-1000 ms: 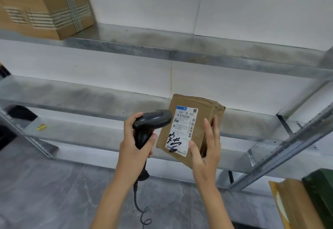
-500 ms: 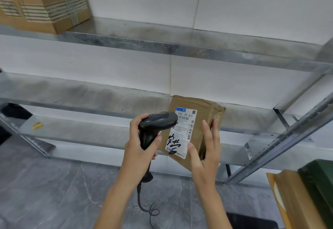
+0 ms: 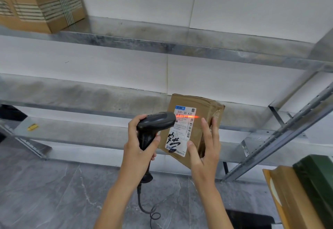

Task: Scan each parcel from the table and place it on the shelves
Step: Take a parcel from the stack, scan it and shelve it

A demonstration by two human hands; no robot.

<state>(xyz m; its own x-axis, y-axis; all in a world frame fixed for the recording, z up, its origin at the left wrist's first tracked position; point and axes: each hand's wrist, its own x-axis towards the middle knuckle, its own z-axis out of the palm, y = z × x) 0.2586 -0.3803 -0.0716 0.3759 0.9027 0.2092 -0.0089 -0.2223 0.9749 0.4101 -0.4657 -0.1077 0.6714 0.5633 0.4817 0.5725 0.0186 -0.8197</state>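
head | parcel btw R hand thumb+fingers | L hand grips scanner

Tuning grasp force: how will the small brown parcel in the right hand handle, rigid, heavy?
Probably light: the right hand holds the small parcel up alone, in a loose grip. Likely semi-stiff: its cardboard corners look crumpled, so hard squeezing may dent it. Its taped side looks glossy, possibly slick.

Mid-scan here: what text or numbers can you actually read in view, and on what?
"530- D5 A32": top of the white label on the parcel in the right hand.
Black handwriting low on the label: not legible.
Label's blue logo, fine print and barcodes: too small.
Yellow tag on the shelf: blurred.
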